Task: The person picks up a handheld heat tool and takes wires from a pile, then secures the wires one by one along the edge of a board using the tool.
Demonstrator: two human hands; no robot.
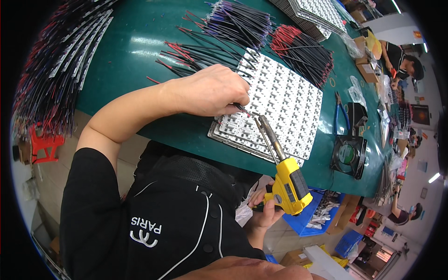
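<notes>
Left hand [212, 91] pinched shut on thin dark wire [242, 110], wire end down on white board panel [275, 105] at middle of picture. Right hand [263, 205] at 5 o'clock, fingers wrapped tight round yellow solder gun [289, 184]; metal tip touches wire end. Wire looks light, bendy; hold close to end. Gun looks stiff, likely hot at tip; hold by handle. Panel flat, probably easy to crack. Green table [130, 51] smooth. Wire bundles [238, 23] at 12 o'clock, small fan [349, 156] at 3 o'clock. Busy workroom, another person at 2 o'clock.

left hand [212, 91] fingers pinched, right hand [266, 207] gripping
</notes>
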